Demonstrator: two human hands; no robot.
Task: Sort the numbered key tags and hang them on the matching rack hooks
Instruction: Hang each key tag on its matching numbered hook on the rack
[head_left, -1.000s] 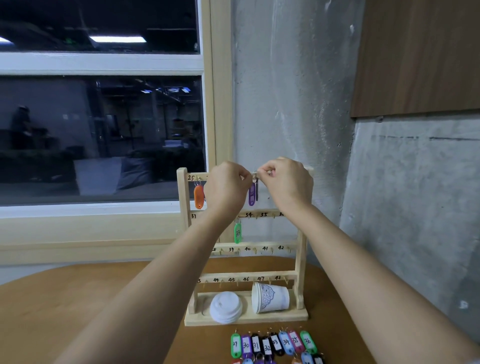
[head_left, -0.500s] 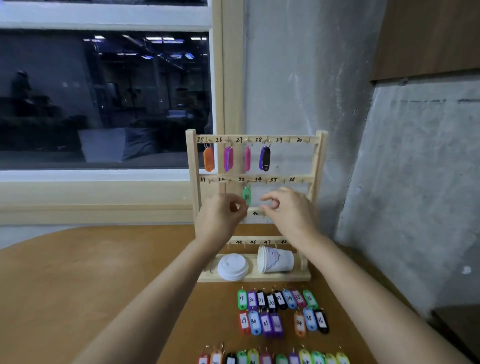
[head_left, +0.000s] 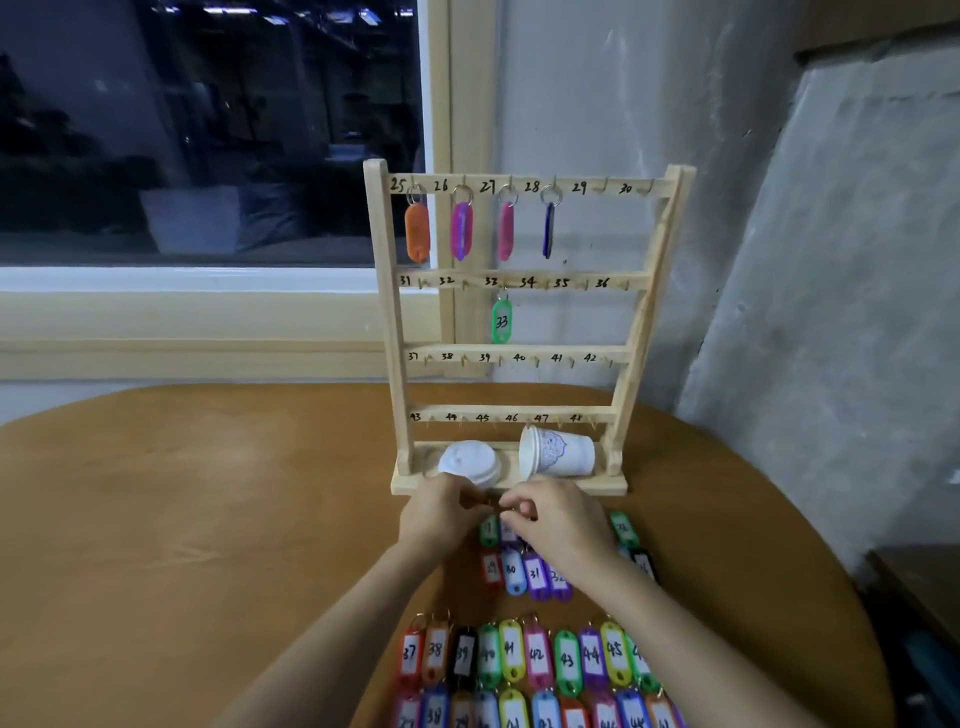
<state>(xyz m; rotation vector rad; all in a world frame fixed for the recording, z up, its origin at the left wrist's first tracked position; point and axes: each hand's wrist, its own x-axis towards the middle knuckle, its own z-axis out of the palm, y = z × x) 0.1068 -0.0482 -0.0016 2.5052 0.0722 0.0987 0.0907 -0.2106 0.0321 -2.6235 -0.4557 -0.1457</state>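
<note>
Now down from pale wooden rack (head_left: 390, 312), left hand (head_left: 441, 512) and right hand (head_left: 558, 522) over coloured plastic key tags (head_left: 535, 574), fingers curled, hold I cannot tell

The pale upright rack (head_left: 385, 312) was made of bare light wood, matt and smooth. The small oblong key tags (head_left: 511, 656) were moulded in glossy coloured plastic, fitted with white paper labels and thin shiny metal rings (head_left: 461, 193). The round brown table top (head_left: 208, 519) was finished in smooth wood grain with a faint sheen. The white tipped-over cup (head_left: 566, 460) appeared to be matt paper. The grey wall (head_left: 831, 260) was left as rough, mottled concrete.
</note>
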